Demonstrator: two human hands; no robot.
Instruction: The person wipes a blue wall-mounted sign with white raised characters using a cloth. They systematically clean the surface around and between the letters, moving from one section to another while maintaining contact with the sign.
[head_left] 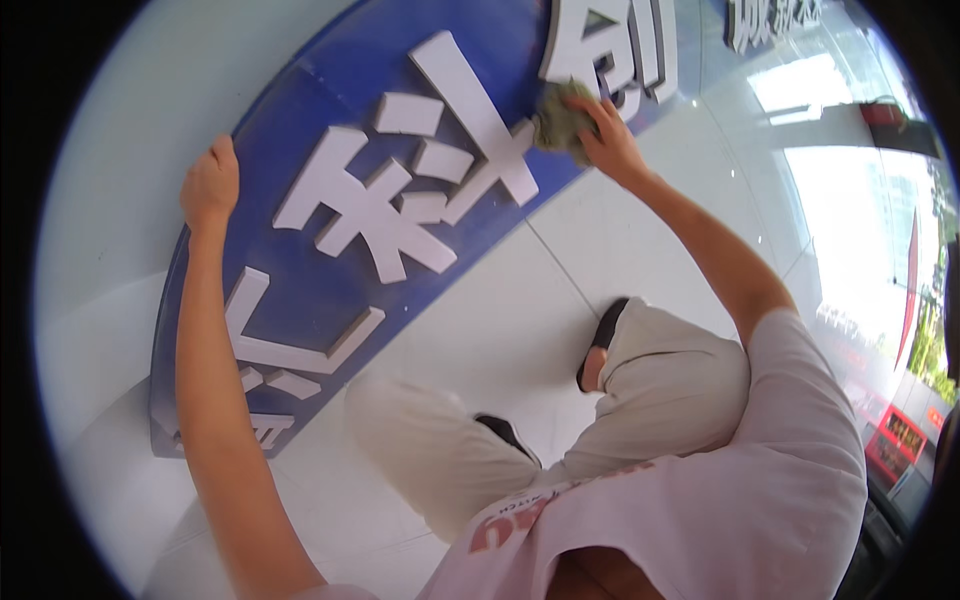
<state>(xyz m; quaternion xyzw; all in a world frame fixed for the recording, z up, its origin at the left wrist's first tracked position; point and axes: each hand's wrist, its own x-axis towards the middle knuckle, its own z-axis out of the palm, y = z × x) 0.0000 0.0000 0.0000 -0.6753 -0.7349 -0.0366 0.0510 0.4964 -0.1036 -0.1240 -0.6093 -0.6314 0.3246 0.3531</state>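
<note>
A long blue signboard (330, 95) with raised white characters (375, 200) slants across the view from lower left to upper right. My left hand (212, 185) is closed over its upper edge, toward the left end; the fingertips behind the edge are hidden. Crumpled in my right hand (612, 140) is a greyish-green cloth (562, 122). It presses on the board's face between two of the large characters, near the lower edge.
Pale floor tiles (500, 290) lie below the board, with my bent legs (660, 380) on them. A light wall (110, 210) rises behind the board. Bright glass panes (850, 200) and a red-framed panel (895, 440) stand at the right.
</note>
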